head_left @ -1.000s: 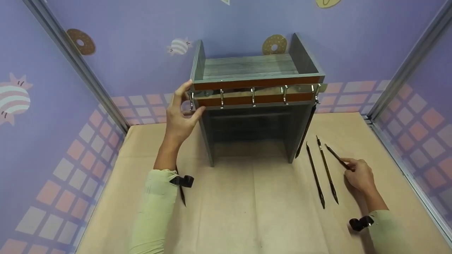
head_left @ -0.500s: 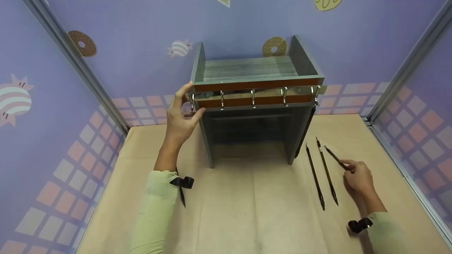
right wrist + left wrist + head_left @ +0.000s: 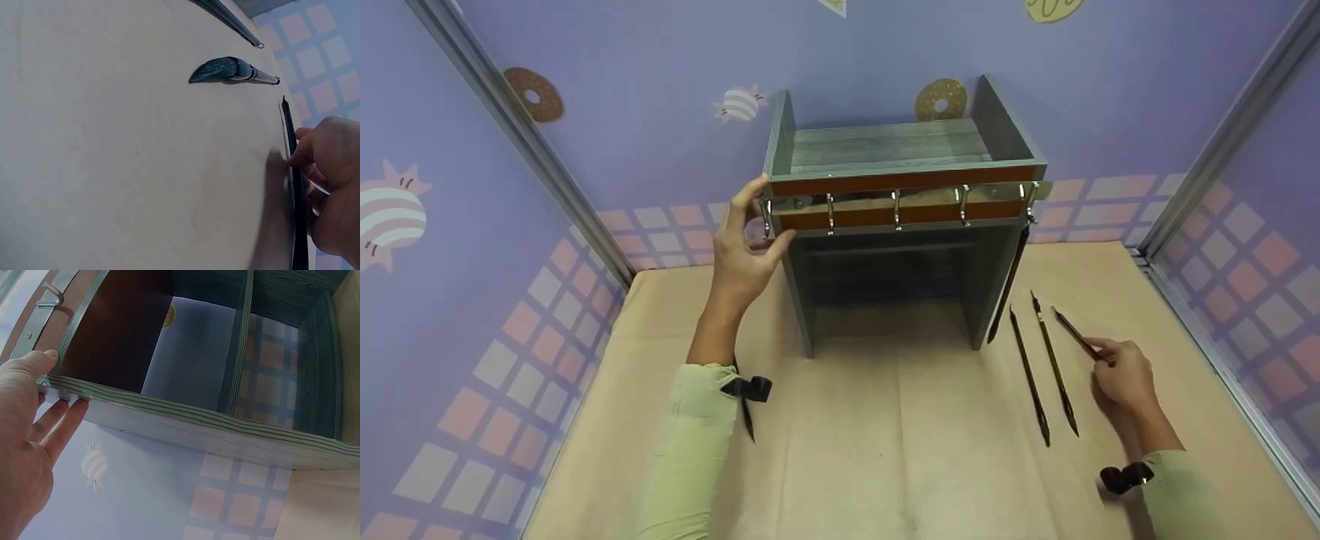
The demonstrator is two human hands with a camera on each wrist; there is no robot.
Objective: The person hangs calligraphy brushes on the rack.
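Observation:
A grey wooden shelf unit (image 3: 885, 146) stands on the paper-covered table, with a chrome hook rail (image 3: 896, 196) on brown strips across its front. My left hand (image 3: 744, 251) rests on the unit's left front corner, thumb (image 3: 34, 363) on the rail end and fingers (image 3: 59, 419) straight along the side panel. My right hand (image 3: 1121, 371) pinches a thin dark brush (image 3: 1072, 332) lying on the table right of the unit. In the right wrist view its fingers (image 3: 306, 152) close on the brush shaft (image 3: 293, 185).
Two more dark brushes (image 3: 1030, 375) (image 3: 1056, 367) lie side by side left of my right hand. Another brush (image 3: 1009, 281) hangs from the rightmost hook. One brush (image 3: 747, 420) lies under my left forearm. Purple walls enclose the table on three sides.

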